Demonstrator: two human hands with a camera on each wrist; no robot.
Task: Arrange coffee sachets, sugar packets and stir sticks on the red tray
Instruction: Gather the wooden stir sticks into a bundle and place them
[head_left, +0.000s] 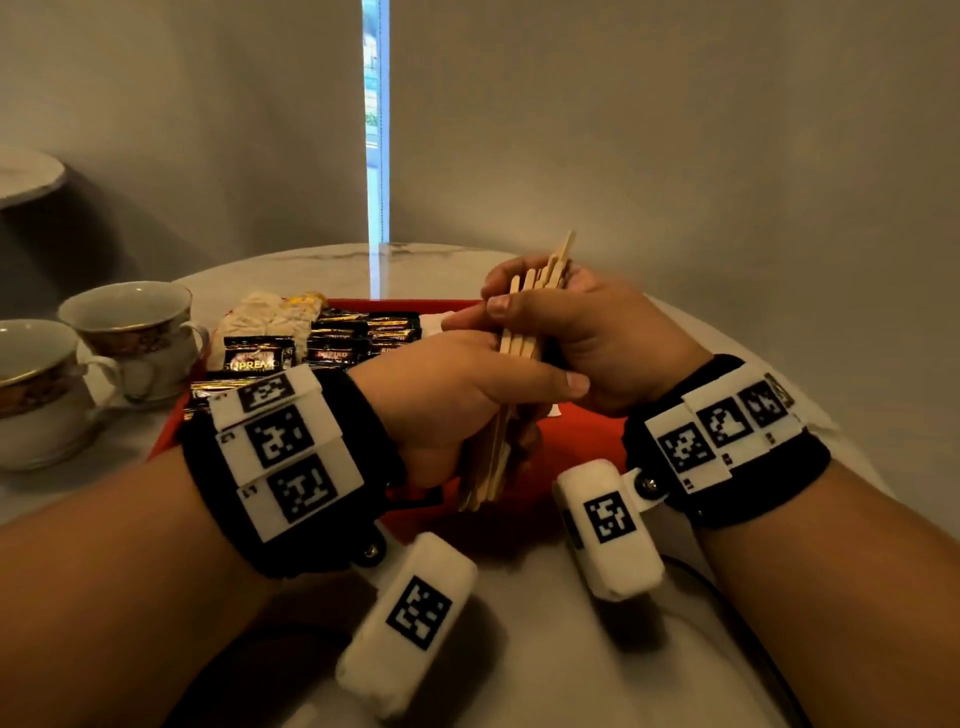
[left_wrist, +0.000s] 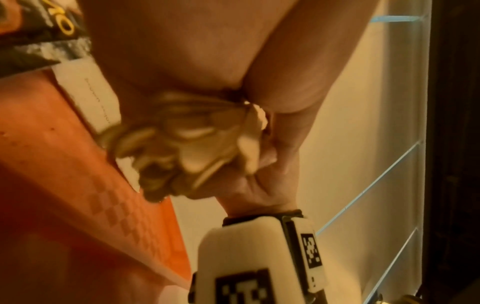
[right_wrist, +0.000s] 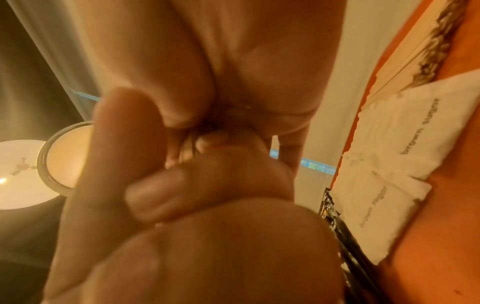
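Observation:
Both my hands hold one bundle of wooden stir sticks (head_left: 511, 338) upright and tilted above the red tray (head_left: 582, 431). My left hand (head_left: 483, 400) grips the lower half, thumb across the front. My right hand (head_left: 571, 327) curls round the upper half; the tips stick out above it. The left wrist view shows the sticks' rounded lower ends (left_wrist: 187, 148) fanning out of my fist. Black coffee sachets (head_left: 343, 338) lie in rows on the tray's far left part. White brown sugar packets (right_wrist: 389, 164) lie on the tray beside them.
Two gold-patterned teacups (head_left: 135, 332) (head_left: 36, 384) stand on the marble table (head_left: 519, 649), left of the tray. A crumpled white plastic wrapper (head_left: 270, 312) lies at the tray's far left corner. A wall rises close behind the round table.

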